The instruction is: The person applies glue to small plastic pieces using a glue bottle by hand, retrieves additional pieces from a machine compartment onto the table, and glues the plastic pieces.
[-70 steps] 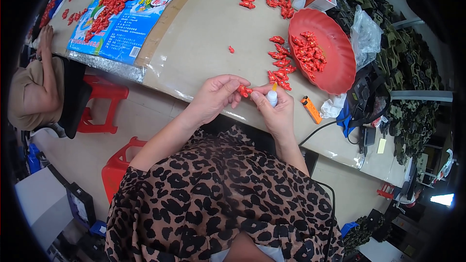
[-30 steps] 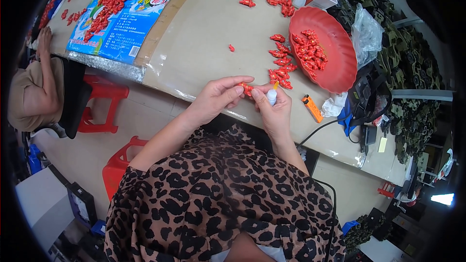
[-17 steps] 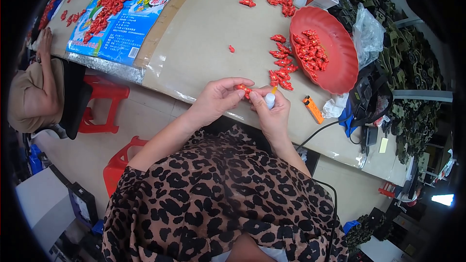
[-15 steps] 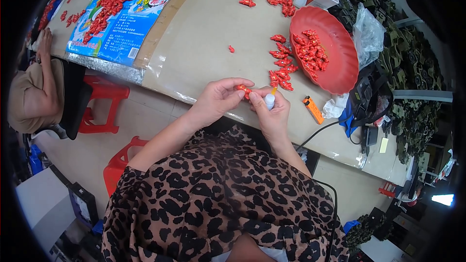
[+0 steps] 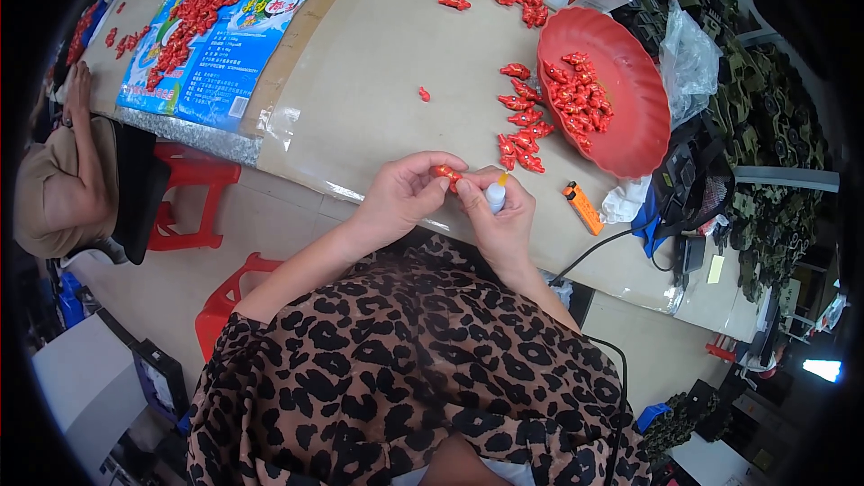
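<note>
My left hand (image 5: 400, 191) pinches a small red figurine (image 5: 444, 172) with gold-coloured marks between thumb and fingertips, just above the table's near edge. Close beside it, my right hand (image 5: 508, 225) is closed round a small white bottle (image 5: 495, 197) with a yellow tip pointing up and away from me. The thumb and index finger of that hand also touch the figurine's right end. Several more red figurines (image 5: 522, 117) lie in a loose column beyond my right hand. A lone small red piece (image 5: 424, 94) rests mid-table.
A red scalloped bowl (image 5: 643, 90) holding red figurines stands on the right. Near it are an orange lighter (image 5: 583, 208), crumpled white tissue (image 5: 625, 200) and a clear plastic bag (image 5: 689, 63). More red pieces cover blue printed cardboard (image 5: 270, 45) at left, where another person's arm (image 5: 83, 117) rests.
Both hands have shifted very slightly left with the figurine and the bottle. The bottle's tilt has changed a little. The whole view has moved slightly.
</note>
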{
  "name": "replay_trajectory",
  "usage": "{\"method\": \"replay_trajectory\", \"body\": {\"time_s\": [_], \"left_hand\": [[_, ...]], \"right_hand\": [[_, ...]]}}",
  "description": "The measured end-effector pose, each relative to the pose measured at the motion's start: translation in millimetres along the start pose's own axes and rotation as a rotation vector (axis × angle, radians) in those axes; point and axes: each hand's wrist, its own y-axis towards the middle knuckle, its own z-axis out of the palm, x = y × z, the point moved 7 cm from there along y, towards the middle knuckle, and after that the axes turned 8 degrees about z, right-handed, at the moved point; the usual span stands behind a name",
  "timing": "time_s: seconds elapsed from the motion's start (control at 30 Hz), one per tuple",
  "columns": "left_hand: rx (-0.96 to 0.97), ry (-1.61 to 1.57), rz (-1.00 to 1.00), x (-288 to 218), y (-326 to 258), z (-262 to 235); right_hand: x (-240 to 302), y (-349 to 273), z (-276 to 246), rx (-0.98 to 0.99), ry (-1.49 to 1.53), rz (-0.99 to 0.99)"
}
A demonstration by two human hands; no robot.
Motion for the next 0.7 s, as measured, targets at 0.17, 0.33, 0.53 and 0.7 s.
{"method": "replay_trajectory", "body": {"time_s": [0.17, 0.33, 0.53, 0.7], "left_hand": [[0.017, 0.020, 0.004, 0.5, 0.6, 0.1], [0.017, 0.007, -0.002, 1.4, -0.3, -0.1], [0.019, 0.029, -0.011, 1.4, -0.9, -0.4], [0.021, 0.043, 0.000, 0.0, -0.5, -0.1]], "right_hand": [[-2.5, -0.4, 0.4, 0.000, 0.063, 0.007], [-1.1, -0.9, 0.7, 0.008, 0.039, -0.020], [0.5, -1.1, 1.3, 0.014, 0.049, -0.045], [-2.0, -1.3, 0.8, 0.015, 0.028, -0.034]]}}
